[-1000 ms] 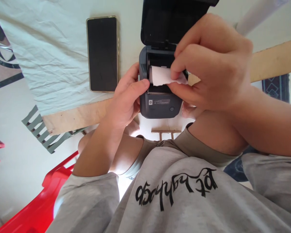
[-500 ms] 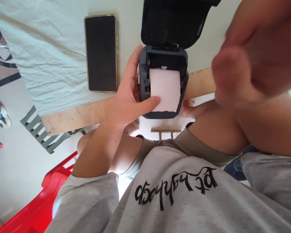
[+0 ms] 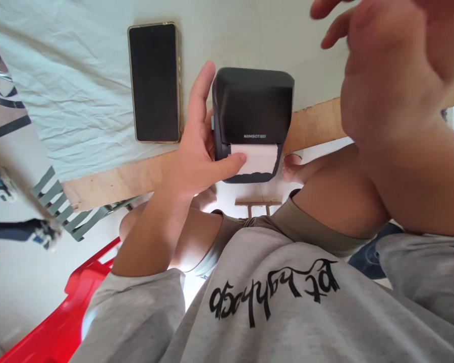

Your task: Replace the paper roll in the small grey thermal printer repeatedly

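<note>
- Since the earlier frame the lid of the label printer (image 3: 252, 118) has come down shut, and the right hand (image 3: 386, 85) has lifted off to 2 o'clock of it, fingers spread, holding nothing
- Left hand (image 3: 196, 151) clasps the printer's 9 o'clock side, thumb pressed on the white paper strip (image 3: 258, 159) at the slot
- Printer sits at the worktop (image 3: 98, 91) edge; a phone (image 3: 154, 82) lies at its 9 o'clock

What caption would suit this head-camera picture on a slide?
Left hand steadies a closed dark label printer, thumb on its white paper strip; right hand lifted open; phone alongside.
</note>
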Tool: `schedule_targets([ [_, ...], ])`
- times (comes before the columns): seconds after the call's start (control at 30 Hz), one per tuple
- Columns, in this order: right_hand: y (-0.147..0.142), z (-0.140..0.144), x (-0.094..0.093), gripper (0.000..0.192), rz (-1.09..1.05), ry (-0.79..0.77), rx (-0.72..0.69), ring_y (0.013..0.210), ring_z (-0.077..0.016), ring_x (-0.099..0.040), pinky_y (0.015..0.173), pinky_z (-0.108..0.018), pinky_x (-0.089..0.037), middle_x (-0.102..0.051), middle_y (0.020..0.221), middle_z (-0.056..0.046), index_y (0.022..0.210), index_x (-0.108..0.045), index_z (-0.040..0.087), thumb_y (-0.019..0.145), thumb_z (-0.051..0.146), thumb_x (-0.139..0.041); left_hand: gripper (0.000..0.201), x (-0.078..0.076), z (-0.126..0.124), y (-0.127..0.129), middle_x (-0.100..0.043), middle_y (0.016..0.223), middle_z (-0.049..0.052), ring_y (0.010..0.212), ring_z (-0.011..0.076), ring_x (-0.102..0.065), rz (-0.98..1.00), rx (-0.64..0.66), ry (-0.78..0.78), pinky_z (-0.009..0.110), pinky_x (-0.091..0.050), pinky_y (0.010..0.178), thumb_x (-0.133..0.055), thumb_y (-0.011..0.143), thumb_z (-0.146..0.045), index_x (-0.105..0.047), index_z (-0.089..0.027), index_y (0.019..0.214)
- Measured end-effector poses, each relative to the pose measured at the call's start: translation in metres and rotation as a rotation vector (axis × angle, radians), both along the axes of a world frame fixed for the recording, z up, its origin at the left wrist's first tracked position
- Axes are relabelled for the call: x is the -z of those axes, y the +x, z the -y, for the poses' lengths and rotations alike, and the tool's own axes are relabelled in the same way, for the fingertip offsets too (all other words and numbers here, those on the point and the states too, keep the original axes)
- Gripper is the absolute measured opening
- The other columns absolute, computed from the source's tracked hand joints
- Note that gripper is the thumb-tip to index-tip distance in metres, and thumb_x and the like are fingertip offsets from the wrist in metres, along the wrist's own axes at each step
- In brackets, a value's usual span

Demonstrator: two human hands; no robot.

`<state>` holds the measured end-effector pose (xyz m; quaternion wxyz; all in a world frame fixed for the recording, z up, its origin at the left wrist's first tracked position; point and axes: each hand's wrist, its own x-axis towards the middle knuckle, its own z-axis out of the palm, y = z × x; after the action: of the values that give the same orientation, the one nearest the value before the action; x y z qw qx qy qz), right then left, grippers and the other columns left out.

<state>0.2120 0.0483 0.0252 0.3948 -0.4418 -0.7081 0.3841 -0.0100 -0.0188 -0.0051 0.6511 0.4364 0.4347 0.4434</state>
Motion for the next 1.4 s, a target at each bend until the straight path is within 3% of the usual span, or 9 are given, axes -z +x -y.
schedule_targets([
  [0.1, 0.001, 0.005, 0.006, 0.032, -0.103, 0.098, 0.079, 0.098, -0.0110, -0.059, 0.085, -0.027, -0.047, -0.060, 0.105, -0.004, 0.108, -0.069, 0.015, 0.092, 0.040, -0.058, 0.106, -0.003, -0.001, 0.000, -0.072, 0.115, 0.006, 0.115, 0.0263, -0.067, -0.009, -0.039, -0.067, 0.028, -0.057, 0.079, -0.089, 0.068, -0.025, -0.036, -0.035, 0.160],
  [0.23, 0.000, 0.001, 0.011, 0.049, 0.038, 0.079, -0.201, 0.109, -0.0110, -0.059, 0.089, -0.025, -0.048, -0.061, 0.120, -0.007, 0.119, -0.061, 0.013, 0.092, 0.055, -0.059, 0.108, -0.006, 0.001, 0.005, -0.071, 0.128, 0.007, 0.134, 0.0341, -0.061, 0.058, -0.054, -0.073, 0.034, -0.058, 0.096, -0.091, 0.063, -0.023, -0.040, -0.036, 0.157],
  [0.33, -0.001, 0.000, 0.009, 0.058, 0.142, 0.006, -0.385, 0.118, -0.0106, -0.058, 0.099, -0.025, -0.050, -0.058, 0.132, -0.006, 0.128, -0.052, 0.018, 0.091, 0.063, -0.058, 0.084, -0.008, 0.003, 0.011, -0.068, 0.133, 0.006, 0.137, 0.0334, -0.061, 0.096, -0.112, -0.077, 0.037, -0.059, 0.102, -0.087, 0.072, -0.035, -0.049, -0.035, 0.147],
  [0.47, -0.003, 0.002, 0.004, 0.061, 0.189, 0.003, -0.472, 0.116, -0.0109, -0.058, 0.102, -0.026, -0.050, -0.057, 0.134, -0.006, 0.131, -0.047, 0.020, 0.091, 0.065, -0.060, 0.059, -0.011, 0.000, 0.014, -0.069, 0.123, 0.005, 0.140, 0.0304, -0.061, 0.008, -0.122, -0.092, 0.040, -0.055, 0.114, -0.083, 0.077, -0.050, -0.062, -0.028, 0.127],
  [0.7, -0.006, 0.003, 0.016, 0.060, 0.103, 0.020, -0.373, 0.113, -0.0105, -0.061, 0.096, -0.023, -0.052, -0.064, 0.128, -0.002, 0.126, -0.055, 0.021, 0.084, 0.060, -0.072, 0.049, -0.011, -0.004, 0.006, -0.071, 0.130, 0.005, 0.144, 0.0358, -0.055, 0.051, -0.096, -0.142, 0.044, -0.051, 0.122, -0.091, 0.075, -0.039, -0.071, -0.028, 0.118],
  [0.87, -0.003, 0.003, 0.023, 0.069, 0.068, -0.007, -0.345, 0.093, -0.0062, -0.059, 0.081, -0.021, -0.049, -0.065, 0.121, -0.002, 0.130, -0.050, 0.020, 0.083, 0.066, -0.070, 0.045, -0.008, -0.002, 0.014, -0.072, 0.133, 0.001, 0.156, 0.0332, -0.045, 0.133, -0.052, -0.005, 0.037, -0.049, 0.126, -0.069, 0.091, -0.064, -0.071, -0.030, 0.120],
  [1.03, -0.007, 0.007, 0.019, 0.066, 0.049, 0.058, -0.303, 0.112, -0.0084, -0.059, 0.099, -0.022, -0.049, -0.058, 0.136, -0.005, 0.131, -0.049, 0.019, 0.088, 0.066, -0.065, 0.037, -0.017, -0.002, 0.022, -0.076, 0.120, 0.001, 0.164, 0.0235, -0.033, 0.267, -0.162, 0.020, 0.032, -0.039, 0.134, -0.043, 0.109, -0.041, -0.071, -0.024, 0.124],
  [1.23, -0.015, 0.007, 0.016, 0.063, 0.175, 0.023, -0.310, 0.115, -0.0093, -0.060, 0.103, -0.022, -0.051, -0.059, 0.139, -0.006, 0.133, -0.044, 0.018, 0.093, 0.065, -0.057, 0.034, -0.019, -0.006, 0.016, -0.080, 0.111, 0.001, 0.153, 0.0228, -0.050, 0.297, -0.214, -0.232, 0.035, -0.043, 0.131, -0.043, 0.110, -0.042, -0.068, -0.021, 0.117],
  [1.4, -0.014, 0.008, 0.015, 0.064, 0.194, 0.153, -0.308, 0.130, -0.0064, -0.055, 0.118, -0.022, -0.046, -0.056, 0.145, -0.007, 0.141, -0.044, 0.011, 0.101, 0.060, -0.043, 0.037, -0.024, -0.010, 0.024, -0.077, 0.110, 0.003, 0.140, 0.0243, -0.061, 0.245, -0.336, -0.316, 0.035, -0.050, 0.124, -0.043, 0.109, -0.043, -0.070, -0.019, 0.107],
])
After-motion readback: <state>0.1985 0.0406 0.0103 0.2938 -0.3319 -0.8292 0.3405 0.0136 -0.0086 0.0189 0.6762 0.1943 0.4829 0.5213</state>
